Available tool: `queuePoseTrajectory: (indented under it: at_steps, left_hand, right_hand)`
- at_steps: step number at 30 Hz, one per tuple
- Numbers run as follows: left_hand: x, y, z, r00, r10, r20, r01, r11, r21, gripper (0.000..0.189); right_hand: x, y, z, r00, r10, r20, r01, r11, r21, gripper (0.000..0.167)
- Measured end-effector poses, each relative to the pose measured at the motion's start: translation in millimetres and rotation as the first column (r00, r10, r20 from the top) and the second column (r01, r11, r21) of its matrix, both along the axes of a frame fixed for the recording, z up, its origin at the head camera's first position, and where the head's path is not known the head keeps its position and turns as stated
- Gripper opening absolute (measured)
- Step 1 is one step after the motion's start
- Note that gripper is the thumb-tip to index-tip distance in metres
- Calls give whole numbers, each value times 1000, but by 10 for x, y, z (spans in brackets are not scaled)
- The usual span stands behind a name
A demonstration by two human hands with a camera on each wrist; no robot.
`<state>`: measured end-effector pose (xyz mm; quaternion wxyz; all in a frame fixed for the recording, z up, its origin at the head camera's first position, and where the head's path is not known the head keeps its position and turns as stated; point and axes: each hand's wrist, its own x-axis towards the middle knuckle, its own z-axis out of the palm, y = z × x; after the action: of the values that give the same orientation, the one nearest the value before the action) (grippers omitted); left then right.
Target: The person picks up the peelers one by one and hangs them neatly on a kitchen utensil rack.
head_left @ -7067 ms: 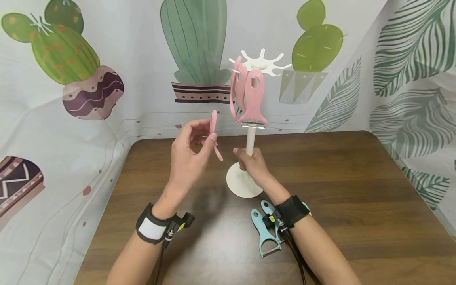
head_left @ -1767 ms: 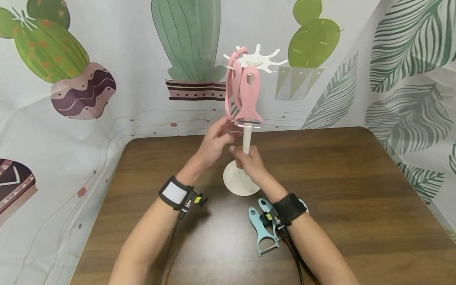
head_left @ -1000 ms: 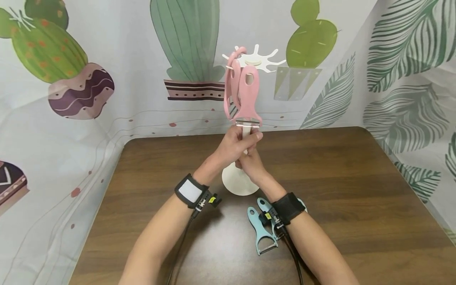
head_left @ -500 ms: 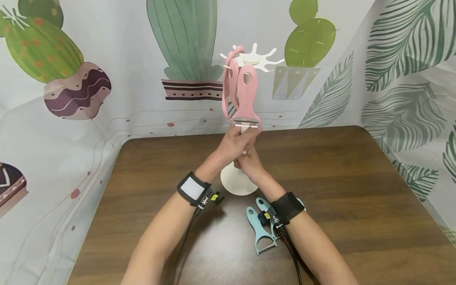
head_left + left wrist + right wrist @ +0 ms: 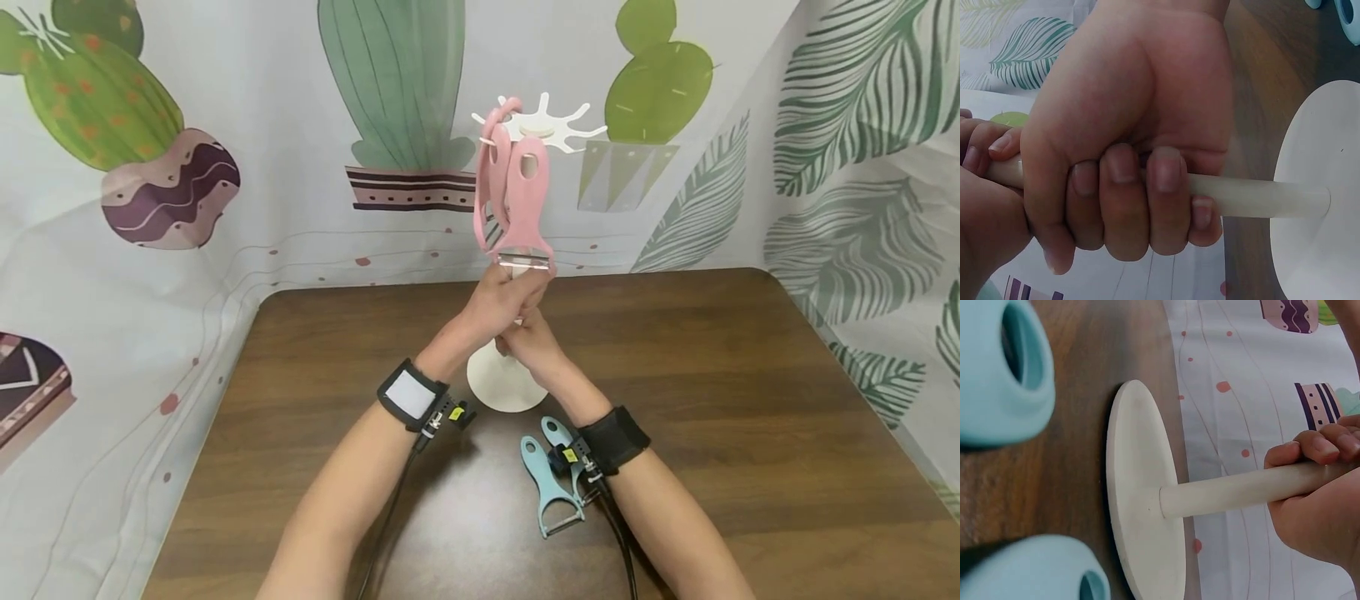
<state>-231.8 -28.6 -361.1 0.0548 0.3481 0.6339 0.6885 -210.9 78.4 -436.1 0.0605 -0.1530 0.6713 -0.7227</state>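
A cream stand has a round base [image 5: 506, 385], a straight pole [image 5: 1222, 492] and a white star-shaped top [image 5: 542, 127] with several thin arms. My left hand [image 5: 497, 307] grips the pole just under the hanging peelers. Directly below it, my right hand [image 5: 531, 340] wraps its fingers round the same pole; in the left wrist view these curled fingers [image 5: 1124, 206] show plainly. Several pink peelers hang from the top's near-left arms. The front pink peeler [image 5: 527, 200] faces me, blade downward; others [image 5: 482, 196] overlap behind it to the left.
Light blue peelers [image 5: 542, 477] lie on the brown wooden table [image 5: 720, 400] in front of the base, partly under my right wrist and its camera. Behind the table hangs a white cloth [image 5: 277, 150] printed with cacti and leaves. Cables trail from both wrist cameras.
Earlier my left hand held a pink peeler left of the stand, then reached the hanging peelers' lower end. It has since moved onto the pole and folded its thumb over. My right hand stays put.
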Motion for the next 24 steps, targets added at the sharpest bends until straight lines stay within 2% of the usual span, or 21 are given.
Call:
queuePoseTrajectory:
  at_steps: [4,8,11,18,24]
  left_hand:
    - [3,5,-1,1000,9,-16,-9,1000,-3,49]
    - [-6,17,-6,997,11,-72,-9,1000,25,49]
    - [-4,23,-13,997,10,-82,-7,999,34,48]
    - [-2,30,-21,996,33,-86,-32,999,20,45]
    - [-9,42,-32,995,31,-90,-28,999,27,46]
  right_hand:
    - [21,28,29,1000,17,-4,-17,999,31,19]
    - [46,134,65,998,25,-62,-13,983,184,3]
    - [71,268,89,995,34,-97,-8,965,262,13]
    - [135,574,165,988,102,-120,-62,954,294,43]
    - [280,811,190,974,134,-181,-50,913,405,51]
